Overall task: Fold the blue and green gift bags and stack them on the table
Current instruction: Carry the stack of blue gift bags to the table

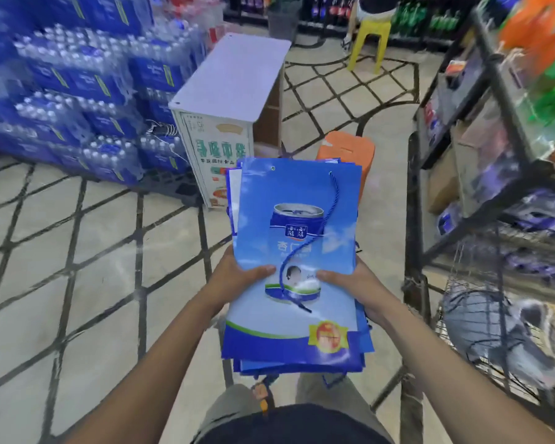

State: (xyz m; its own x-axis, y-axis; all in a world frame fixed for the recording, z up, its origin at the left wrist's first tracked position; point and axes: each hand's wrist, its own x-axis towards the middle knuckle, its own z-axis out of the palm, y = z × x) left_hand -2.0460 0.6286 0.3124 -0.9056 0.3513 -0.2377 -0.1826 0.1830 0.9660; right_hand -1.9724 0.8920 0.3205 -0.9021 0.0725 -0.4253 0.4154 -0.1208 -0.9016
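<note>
My left hand and right hand each grip a side of the flat blue gift bags, thumbs on top. The pile looks light, bendy and slippery, so holding the edges seems best. The white table is ahead of my hands, with an orange stool in between.

Dark navy top, khaki-olive trousers, 2 bare forearms, blurred dark footwear with an orange patch
</note>
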